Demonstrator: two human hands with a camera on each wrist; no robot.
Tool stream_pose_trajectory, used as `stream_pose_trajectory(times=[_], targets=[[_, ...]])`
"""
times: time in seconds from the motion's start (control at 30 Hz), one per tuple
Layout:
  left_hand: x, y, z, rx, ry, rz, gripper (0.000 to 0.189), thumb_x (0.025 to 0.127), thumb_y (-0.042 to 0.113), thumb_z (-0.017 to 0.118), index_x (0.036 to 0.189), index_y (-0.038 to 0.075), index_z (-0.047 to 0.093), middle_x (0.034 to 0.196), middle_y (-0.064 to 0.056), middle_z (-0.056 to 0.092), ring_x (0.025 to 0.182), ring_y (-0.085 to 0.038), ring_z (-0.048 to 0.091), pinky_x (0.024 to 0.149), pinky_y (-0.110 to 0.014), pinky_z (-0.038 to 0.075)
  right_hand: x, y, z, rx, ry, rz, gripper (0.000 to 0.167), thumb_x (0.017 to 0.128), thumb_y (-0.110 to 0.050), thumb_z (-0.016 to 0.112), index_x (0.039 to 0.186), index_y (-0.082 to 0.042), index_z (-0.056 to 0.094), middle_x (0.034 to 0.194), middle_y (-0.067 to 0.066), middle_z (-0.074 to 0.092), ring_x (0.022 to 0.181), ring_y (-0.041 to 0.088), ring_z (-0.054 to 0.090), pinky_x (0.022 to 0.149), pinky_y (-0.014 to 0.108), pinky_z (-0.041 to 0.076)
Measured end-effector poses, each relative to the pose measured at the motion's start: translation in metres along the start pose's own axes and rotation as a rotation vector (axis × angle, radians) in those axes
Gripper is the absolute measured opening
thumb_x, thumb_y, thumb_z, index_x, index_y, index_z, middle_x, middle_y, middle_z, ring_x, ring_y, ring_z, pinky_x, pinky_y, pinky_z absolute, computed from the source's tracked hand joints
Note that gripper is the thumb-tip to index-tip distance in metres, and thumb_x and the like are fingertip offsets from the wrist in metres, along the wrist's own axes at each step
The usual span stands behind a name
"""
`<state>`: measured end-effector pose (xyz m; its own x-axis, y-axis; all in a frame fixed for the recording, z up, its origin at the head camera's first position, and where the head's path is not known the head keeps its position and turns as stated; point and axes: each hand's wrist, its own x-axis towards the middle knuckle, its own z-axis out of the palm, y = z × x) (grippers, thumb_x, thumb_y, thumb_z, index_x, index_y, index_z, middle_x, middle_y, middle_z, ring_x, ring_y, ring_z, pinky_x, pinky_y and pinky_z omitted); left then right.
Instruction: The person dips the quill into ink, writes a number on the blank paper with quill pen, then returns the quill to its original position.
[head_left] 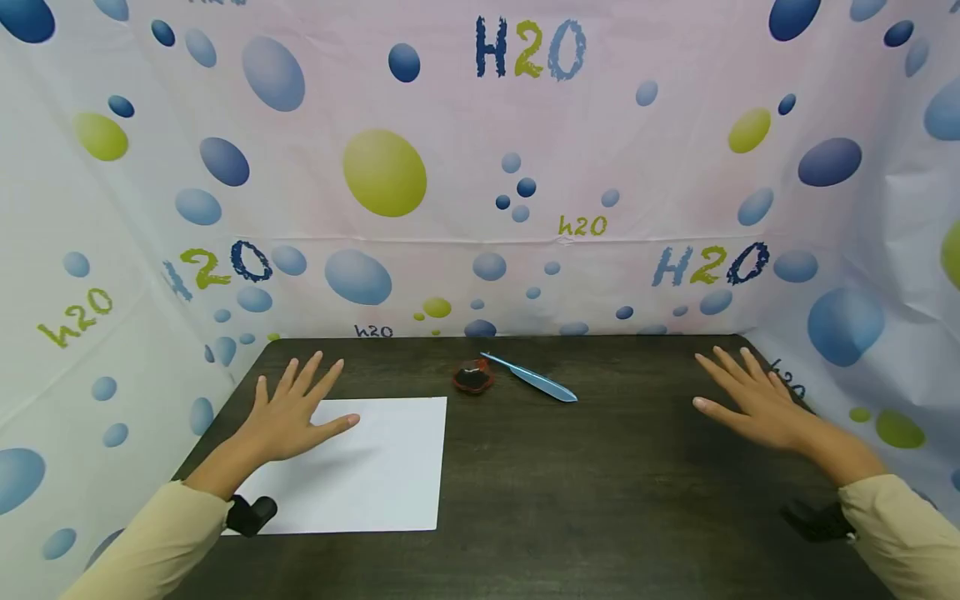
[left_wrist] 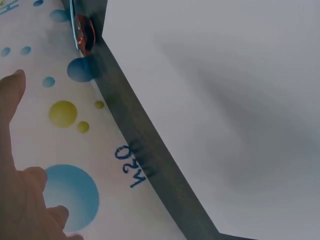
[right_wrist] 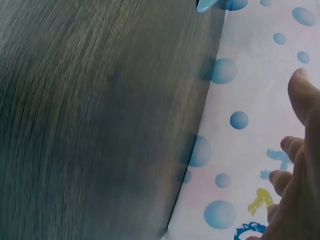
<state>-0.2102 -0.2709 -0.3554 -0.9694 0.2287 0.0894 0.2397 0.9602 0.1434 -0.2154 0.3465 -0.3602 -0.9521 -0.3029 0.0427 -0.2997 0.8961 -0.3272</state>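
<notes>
The paper (head_left: pixel 397 467) lies flat on the table (head_left: pixel 600 492) near your left hand (head_left: pixel 288 417), which, like your right hand (head_left: pixel 761 404), is spread and empty, the red item (head_left: pixel 473 380) and blue tool (head_left: pixel 542 383) lying beyond; handling appears unstarted, and the next move likely calls for lowering a hand.

Paper (head_left: pixel 397 467): plain white | slim tool (head_left: pixel 542 382): light blue | small item (head_left: pixel 473 379): dark, reddish rim | tabletop (head_left: pixel 570 483): dark, grained | backdrop (head_left: pixel 457 108): whitish, blue and lime dots
</notes>
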Motion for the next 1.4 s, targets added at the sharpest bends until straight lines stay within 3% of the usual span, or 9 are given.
stream_pose_trajectory(times=[0.23, 0.47, 0.8, 1.13, 1.4], targets=[[-0.006, -0.027, 0.009, -0.099, -0.017, 0.020, 0.097, 0.085, 0.061, 0.059, 0.152, 0.003, 0.019, 0.156, -0.029, 0.008, 0.141, -0.053, 0.006, 0.104, -0.074, -0.001, 0.015, -0.009, 0.012, 0.044, 0.033, -0.050, 0.079, 0.097, -0.044, 0.051, 0.156, -0.019, 0.004, 0.158, 0.027, -0.005, 0.138, 0.051, -0.020, 0.100, 0.075, -0.011], [-0.017, -0.061, 0.020, -0.179, -0.072, -0.013, 0.099, 0.086, 0.056, 0.060, 0.151, -0.002, 0.013, 0.156, -0.032, 0.002, 0.140, -0.054, 0.000, 0.104, -0.074, -0.002, 0.034, -0.021, 0.022, 0.073, 0.013, -0.070, 0.077, 0.097, -0.044, 0.051, 0.155, -0.016, 0.009, 0.157, 0.029, 0.000, 0.139, 0.052, -0.017, 0.101, 0.075, -0.008], [-0.040, -0.095, 0.038, -0.177, -0.128, -0.023, 0.100, 0.084, 0.052, 0.066, 0.151, -0.003, 0.015, 0.151, -0.038, 0.011, 0.135, -0.061, 0.010, 0.098, -0.079, 0.007, 0.059, -0.039, 0.039, 0.107, -0.028, -0.100, 0.076, 0.096, -0.046, 0.052, 0.153, -0.009, 0.018, 0.157, 0.028, 0.004, 0.141, 0.050, -0.012, 0.103, 0.074, -0.006], [-0.059, -0.117, 0.061, -0.151, -0.167, -0.010, 0.095, 0.083, 0.050, 0.066, 0.146, -0.008, 0.024, 0.149, -0.038, 0.018, 0.131, -0.064, 0.016, 0.094, -0.081, 0.010, 0.080, -0.058, 0.060, 0.137, -0.066, -0.138, 0.075, 0.096, -0.047, 0.051, 0.153, -0.008, 0.020, 0.158, 0.025, 0.007, 0.142, 0.050, -0.009, 0.102, 0.075, -0.003], [-0.063, -0.117, 0.065, -0.184, -0.207, -0.010, 0.091, 0.085, 0.049, 0.064, 0.145, -0.008, 0.027, 0.151, -0.033, 0.017, 0.132, -0.063, 0.014, 0.093, -0.082, 0.008, 0.099, -0.079, 0.068, 0.196, -0.086, -0.168, 0.074, 0.097, -0.047, 0.049, 0.154, -0.012, 0.018, 0.160, 0.020, 0.005, 0.143, 0.047, -0.010, 0.102, 0.076, 0.000]])
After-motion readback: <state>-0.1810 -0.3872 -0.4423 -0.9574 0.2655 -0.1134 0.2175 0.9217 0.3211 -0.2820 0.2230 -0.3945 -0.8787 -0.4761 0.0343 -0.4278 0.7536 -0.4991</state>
